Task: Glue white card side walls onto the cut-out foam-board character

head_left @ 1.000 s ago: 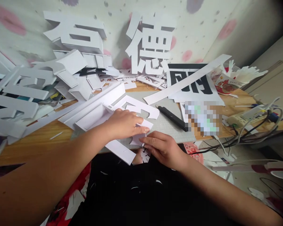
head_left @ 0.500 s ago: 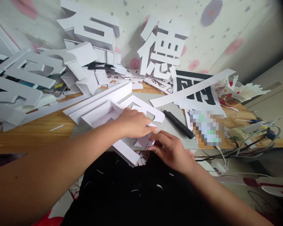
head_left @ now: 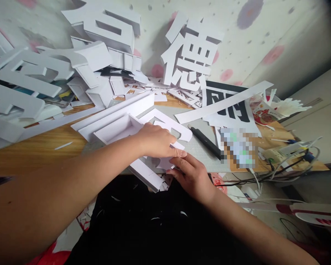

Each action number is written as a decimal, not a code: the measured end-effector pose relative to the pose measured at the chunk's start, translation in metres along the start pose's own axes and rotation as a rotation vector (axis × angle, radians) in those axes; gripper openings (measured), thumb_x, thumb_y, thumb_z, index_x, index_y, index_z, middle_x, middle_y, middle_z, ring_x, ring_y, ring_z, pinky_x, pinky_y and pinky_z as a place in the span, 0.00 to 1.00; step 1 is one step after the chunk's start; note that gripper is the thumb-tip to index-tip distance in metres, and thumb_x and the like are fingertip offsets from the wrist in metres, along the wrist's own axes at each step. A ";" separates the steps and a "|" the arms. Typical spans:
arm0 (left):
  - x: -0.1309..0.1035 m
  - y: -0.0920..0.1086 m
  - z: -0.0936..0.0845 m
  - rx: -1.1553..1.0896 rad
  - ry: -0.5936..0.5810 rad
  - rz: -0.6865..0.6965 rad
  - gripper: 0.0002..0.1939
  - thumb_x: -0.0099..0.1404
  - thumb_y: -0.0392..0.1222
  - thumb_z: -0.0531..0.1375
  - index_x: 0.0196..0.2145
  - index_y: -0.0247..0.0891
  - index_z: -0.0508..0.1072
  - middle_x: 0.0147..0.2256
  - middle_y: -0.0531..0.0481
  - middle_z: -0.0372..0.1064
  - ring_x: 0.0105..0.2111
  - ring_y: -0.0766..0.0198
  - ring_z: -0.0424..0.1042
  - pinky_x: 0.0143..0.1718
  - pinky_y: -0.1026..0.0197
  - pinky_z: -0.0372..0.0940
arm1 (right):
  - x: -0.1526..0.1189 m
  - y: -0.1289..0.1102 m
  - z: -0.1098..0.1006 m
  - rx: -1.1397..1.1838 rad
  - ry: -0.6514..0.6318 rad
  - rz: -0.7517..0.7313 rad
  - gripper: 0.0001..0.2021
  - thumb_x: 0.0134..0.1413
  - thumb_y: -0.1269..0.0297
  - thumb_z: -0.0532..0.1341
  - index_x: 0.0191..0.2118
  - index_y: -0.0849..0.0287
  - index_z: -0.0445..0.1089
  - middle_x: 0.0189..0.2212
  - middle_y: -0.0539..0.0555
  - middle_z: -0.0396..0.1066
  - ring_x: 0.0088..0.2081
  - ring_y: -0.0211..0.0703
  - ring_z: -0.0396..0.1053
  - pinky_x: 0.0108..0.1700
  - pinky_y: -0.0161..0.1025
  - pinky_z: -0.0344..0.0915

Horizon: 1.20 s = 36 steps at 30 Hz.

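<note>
A white foam-board letter piece [head_left: 165, 121] with raised side walls lies on the grey cutting mat [head_left: 209, 162] at the table's front edge. My left hand [head_left: 158, 141] rests over its middle, thumb and fingers closed on its edge. At the lower right end, my right hand [head_left: 191, 175] pinches the same piece, its fingertips touching my left thumb. One arm of the piece [head_left: 147, 175] sticks out past the table edge. Right of my hands lies a black cutter [head_left: 205, 143]. A long white strip [head_left: 223, 103] slants across a printed character sheet [head_left: 231, 123].
Finished white characters [head_left: 191, 55] lean on the wall, and more [head_left: 30, 79] pile up at the left. A blurred phone-like object [head_left: 238, 147], cables [head_left: 278, 165] and a red-and-white bowl [head_left: 264, 110] with white scraps occupy the right side.
My right hand has shifted slightly left and up, closer to my left thumb. The view has moved a little; both hands remain on the white piece.
</note>
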<state>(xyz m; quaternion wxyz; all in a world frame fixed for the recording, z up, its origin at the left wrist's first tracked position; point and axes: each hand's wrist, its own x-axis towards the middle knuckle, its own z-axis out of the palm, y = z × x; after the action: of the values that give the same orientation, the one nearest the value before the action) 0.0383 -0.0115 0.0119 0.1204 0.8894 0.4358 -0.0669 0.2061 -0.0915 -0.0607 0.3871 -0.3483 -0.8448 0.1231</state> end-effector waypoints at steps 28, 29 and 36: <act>0.008 -0.002 -0.011 0.058 -0.187 0.007 0.30 0.61 0.71 0.44 0.35 0.43 0.70 0.41 0.43 0.72 0.43 0.46 0.69 0.36 0.52 0.58 | 0.003 0.024 -0.007 -0.016 0.000 -0.207 0.07 0.66 0.69 0.56 0.46 0.60 0.69 0.35 0.56 0.74 0.31 0.40 0.70 0.32 0.35 0.68; 0.009 -0.002 -0.012 0.055 -0.194 0.015 0.31 0.60 0.72 0.45 0.34 0.43 0.70 0.41 0.43 0.72 0.42 0.46 0.70 0.36 0.52 0.58 | 0.002 0.025 -0.007 -0.022 0.002 -0.219 0.08 0.66 0.70 0.56 0.47 0.60 0.69 0.35 0.56 0.74 0.32 0.40 0.71 0.32 0.35 0.68; 0.012 -0.003 -0.012 0.024 -0.211 -0.004 0.29 0.58 0.72 0.48 0.31 0.42 0.69 0.40 0.46 0.72 0.42 0.48 0.69 0.36 0.53 0.57 | -0.005 0.026 -0.006 -0.055 0.024 -0.268 0.17 0.64 0.73 0.55 0.57 0.60 0.65 0.32 0.56 0.72 0.32 0.43 0.69 0.32 0.37 0.68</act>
<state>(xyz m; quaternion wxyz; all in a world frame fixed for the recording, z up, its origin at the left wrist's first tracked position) 0.0438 0.0030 0.0207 0.1547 0.8779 0.4219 -0.1657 0.2255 -0.0761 -0.0724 0.4003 -0.2442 -0.8822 0.0429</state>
